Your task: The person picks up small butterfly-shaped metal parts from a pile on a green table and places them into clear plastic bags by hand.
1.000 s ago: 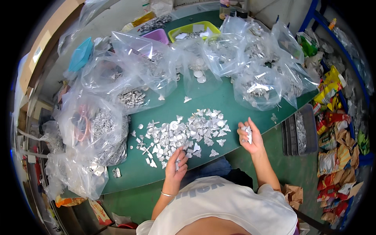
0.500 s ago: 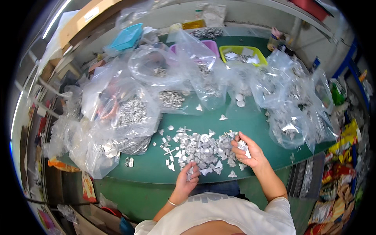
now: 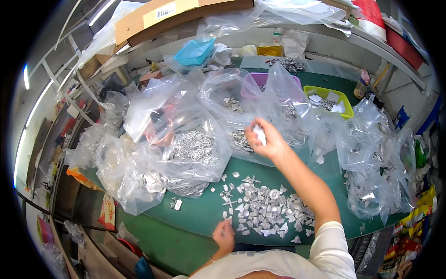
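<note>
My right hand is raised over the plastic bags beyond the pile, its fingers closed around pale silvery metal pieces. Just under it an open clear bag holds grey metal parts. At the table's front edge my left hand is curled shut, beside the lower left of the pile; whatever its fingers hold is too small to make out. A loose pile of small silver-grey metal pieces, some star-shaped, some round, some cross-shaped, is spread on the green table.
Left of the pile stands a big clear bag of metal rings, with two small metal parts nearby. More filled bags crowd the right side. Behind are a blue basket, a purple basket and a yellow-green basket.
My right hand has moved from the pile's right side up and away, over the bags, still holding metal pieces. My left hand has drawn slightly back from the pile. The view has shifted left.
</note>
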### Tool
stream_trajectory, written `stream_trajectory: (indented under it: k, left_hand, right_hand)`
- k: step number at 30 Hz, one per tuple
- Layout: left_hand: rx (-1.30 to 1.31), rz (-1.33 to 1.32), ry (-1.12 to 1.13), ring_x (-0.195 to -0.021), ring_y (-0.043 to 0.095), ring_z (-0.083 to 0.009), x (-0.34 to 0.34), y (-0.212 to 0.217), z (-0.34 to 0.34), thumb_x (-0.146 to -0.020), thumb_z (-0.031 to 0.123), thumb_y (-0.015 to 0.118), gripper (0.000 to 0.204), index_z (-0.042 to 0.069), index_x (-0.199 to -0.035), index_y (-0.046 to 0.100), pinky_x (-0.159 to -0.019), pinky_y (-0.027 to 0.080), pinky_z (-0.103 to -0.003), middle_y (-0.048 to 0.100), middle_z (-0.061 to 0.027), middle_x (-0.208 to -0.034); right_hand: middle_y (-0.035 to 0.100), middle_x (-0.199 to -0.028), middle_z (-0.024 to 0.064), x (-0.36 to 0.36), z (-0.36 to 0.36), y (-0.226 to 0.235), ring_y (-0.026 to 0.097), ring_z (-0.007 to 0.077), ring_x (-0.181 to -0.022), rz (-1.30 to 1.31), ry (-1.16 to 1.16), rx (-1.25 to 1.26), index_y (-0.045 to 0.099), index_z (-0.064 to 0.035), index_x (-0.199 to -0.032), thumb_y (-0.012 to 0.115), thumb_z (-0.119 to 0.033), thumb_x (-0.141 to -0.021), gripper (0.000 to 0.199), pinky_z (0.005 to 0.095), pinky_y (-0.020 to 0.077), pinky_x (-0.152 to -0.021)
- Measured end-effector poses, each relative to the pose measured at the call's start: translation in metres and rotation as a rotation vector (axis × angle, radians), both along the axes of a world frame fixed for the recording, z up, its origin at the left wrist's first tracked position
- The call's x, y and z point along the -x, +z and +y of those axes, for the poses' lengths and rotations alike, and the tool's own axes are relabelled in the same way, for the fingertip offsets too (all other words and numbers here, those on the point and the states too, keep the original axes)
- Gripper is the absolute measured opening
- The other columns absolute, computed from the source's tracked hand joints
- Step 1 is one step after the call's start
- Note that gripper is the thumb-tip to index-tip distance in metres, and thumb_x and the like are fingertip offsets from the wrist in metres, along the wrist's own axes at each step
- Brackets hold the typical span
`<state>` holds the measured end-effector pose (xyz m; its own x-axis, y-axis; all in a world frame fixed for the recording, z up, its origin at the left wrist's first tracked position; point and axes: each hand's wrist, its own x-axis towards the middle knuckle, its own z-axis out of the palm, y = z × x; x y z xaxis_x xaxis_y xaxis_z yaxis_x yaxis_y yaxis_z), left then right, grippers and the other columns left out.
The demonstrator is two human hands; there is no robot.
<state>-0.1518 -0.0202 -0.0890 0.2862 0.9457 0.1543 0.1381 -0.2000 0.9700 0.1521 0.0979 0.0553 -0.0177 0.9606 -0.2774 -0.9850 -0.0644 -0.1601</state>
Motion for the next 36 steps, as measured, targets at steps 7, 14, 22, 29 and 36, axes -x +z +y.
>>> stream_trajectory:
  k: [7,14,22,29,36]
  left_hand:
    - [-0.165,-0.010,0.096,-0.049,0.051,-0.0112,-0.008,-0.010,0.000,-0.081,-0.004,0.052,0.014,0.000,-0.089,0.062,-0.046,0.038,-0.022,0.053,-0.0057,-0.060]
    - [-0.213,0.013,0.095,-0.045,0.047,-0.0091,-0.009,0.000,0.003,-0.086,-0.001,0.048,0.012,-0.003,-0.089,0.060,-0.041,0.034,-0.021,0.051,-0.0061,-0.059]
    - [0.118,0.035,-0.023,-0.045,0.042,-0.0065,-0.012,0.012,0.006,-0.092,0.011,0.044,0.018,-0.003,-0.094,0.056,-0.040,0.033,-0.020,0.047,-0.0023,-0.057]
    - [0.323,0.050,-0.262,-0.052,0.046,-0.0062,-0.035,0.041,0.020,-0.090,0.007,0.047,0.018,-0.001,-0.097,0.061,-0.045,0.036,-0.019,0.053,-0.0027,-0.067]
    - [-0.352,0.257,-0.735,-0.064,0.058,-0.0270,-0.130,0.034,0.004,-0.080,0.006,0.058,0.018,0.006,-0.098,0.064,-0.056,0.044,-0.034,0.059,-0.0117,-0.075]
  right_hand:
    - [0.037,-0.126,0.0250,-0.030,0.113,0.038,0.042,0.0340,-0.115,-0.362,-0.368,0.163,0.030,-0.0021,-0.130,0.043,-0.027,-0.091,0.048,0.0479,0.0377,-0.093]
    - [0.036,-0.131,0.0220,-0.038,0.047,0.030,0.039,0.0311,-0.120,-0.764,-0.260,-0.169,0.034,0.0076,-0.126,0.046,-0.017,-0.091,0.045,0.0396,0.0339,-0.100]
    - [0.063,-0.089,0.0067,-0.009,-0.200,-0.015,0.055,0.0106,-0.075,-1.554,0.049,0.066,0.057,0.0010,-0.106,0.053,-0.015,-0.088,0.024,0.0238,0.0442,-0.068]
    - [0.057,-0.071,-0.0028,0.022,-0.323,-0.080,0.043,0.0026,-0.060,-1.589,-0.136,0.527,0.064,0.0010,-0.090,0.066,-0.004,-0.076,0.015,0.0178,0.0351,-0.052]
    - [0.060,-0.074,0.0068,0.052,-0.319,-0.086,0.048,0.0124,-0.061,-1.784,-0.360,0.620,0.062,0.0018,-0.090,0.064,-0.004,-0.076,0.016,0.0259,0.0394,-0.056]
